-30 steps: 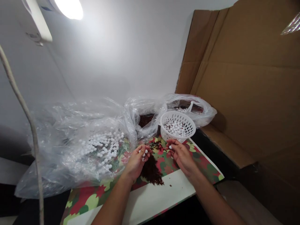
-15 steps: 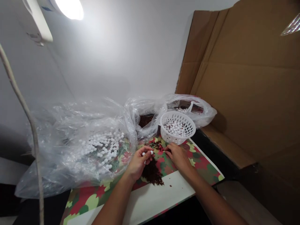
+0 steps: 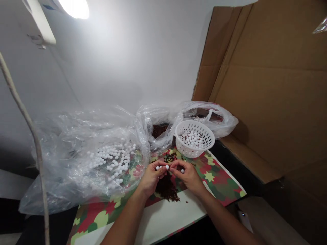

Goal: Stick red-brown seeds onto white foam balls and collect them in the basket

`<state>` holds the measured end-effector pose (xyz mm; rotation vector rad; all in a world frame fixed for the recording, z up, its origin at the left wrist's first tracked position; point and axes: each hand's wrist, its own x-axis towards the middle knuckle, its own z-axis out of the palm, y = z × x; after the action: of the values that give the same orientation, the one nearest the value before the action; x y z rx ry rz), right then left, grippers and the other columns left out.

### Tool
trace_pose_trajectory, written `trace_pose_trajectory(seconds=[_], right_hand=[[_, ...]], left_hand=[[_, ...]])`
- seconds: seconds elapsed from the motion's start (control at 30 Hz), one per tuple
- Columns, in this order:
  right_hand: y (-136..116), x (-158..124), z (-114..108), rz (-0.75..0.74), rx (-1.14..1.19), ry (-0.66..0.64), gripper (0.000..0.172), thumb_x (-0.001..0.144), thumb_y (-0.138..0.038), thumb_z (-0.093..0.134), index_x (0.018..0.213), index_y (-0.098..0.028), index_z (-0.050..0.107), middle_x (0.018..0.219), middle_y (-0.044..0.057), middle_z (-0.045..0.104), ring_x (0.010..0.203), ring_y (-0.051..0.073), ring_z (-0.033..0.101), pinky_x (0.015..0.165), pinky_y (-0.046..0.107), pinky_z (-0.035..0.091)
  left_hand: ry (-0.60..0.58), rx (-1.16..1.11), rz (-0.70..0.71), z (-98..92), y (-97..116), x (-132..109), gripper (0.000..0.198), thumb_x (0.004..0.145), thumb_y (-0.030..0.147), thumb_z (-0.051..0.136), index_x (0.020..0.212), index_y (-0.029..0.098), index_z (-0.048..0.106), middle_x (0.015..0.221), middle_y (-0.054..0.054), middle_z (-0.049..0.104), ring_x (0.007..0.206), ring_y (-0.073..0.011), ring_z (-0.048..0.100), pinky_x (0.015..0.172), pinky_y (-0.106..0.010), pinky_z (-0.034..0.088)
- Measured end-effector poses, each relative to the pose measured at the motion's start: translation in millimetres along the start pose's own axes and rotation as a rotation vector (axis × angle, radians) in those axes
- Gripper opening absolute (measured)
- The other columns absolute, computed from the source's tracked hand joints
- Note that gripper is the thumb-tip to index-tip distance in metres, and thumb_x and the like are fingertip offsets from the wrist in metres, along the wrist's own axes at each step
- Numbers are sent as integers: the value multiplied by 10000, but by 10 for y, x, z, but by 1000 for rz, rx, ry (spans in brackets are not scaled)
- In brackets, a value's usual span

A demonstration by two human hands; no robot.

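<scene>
Several small white balls (image 3: 167, 167) are pinched in the curled fingers of my left hand (image 3: 150, 177). Close against them are the thumb and fingertips of my right hand (image 3: 187, 175), closed on something too small to make out; another white ball (image 3: 182, 170) shows by its fingers. Below both hands lies a pile of small dark red-brown pieces (image 3: 168, 192), with more scattered pieces (image 3: 170, 157) just beyond them. A white slotted basket (image 3: 195, 153) of white balls stands behind my right hand.
On the left spreads a large clear plastic bag (image 3: 63, 143) with many white balls. Behind are a bag of brown pieces (image 3: 159, 131) and another plastic bag (image 3: 227, 126). Tall cardboard (image 3: 268, 68) stands at right; a cable (image 3: 35, 136) hangs at left, under a lamp (image 3: 75, 6).
My right hand has come up and left from the scattered pieces on the tabletop to meet my left hand. My left hand stays nearly in place with its balls.
</scene>
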<state>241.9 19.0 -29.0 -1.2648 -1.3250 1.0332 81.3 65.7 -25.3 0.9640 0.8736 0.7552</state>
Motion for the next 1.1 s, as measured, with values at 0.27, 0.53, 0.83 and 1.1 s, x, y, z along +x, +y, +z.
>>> trace_pose_trajectory(seconds=[0.27,0.53,0.83,1.1], right_hand=[[60,14,60,46,-38,58,247,763,-367,633,825,-128,645,703,8,597,575,67,438,549,179,327],[47,-15,53,-23,-40,57,276,770,-368,646,945,-157,622,800,14,598,619,73,464,579,181,368],[190,-17,-23,120,411,115,320,805,-452,550,949,-174,484,846,16,592,488,31,355,461,164,269],[415,128,-337,-6,-331,162,239,805,-326,538,899,-145,663,818,63,598,707,133,514,657,251,402]], left_hand=[[3,96,73,-49,-73,30,284,663,333,751,803,109,648,628,0,522,566,-48,394,541,-183,250],[12,241,85,-57,-21,-17,320,659,370,745,771,90,639,596,7,486,554,-52,367,532,-192,233],[-9,115,29,63,10,-28,447,718,531,642,904,153,493,759,-47,633,580,-78,484,474,-175,249],[1,82,17,-23,-8,17,434,742,559,601,822,134,561,508,70,274,444,-40,197,426,-208,107]])
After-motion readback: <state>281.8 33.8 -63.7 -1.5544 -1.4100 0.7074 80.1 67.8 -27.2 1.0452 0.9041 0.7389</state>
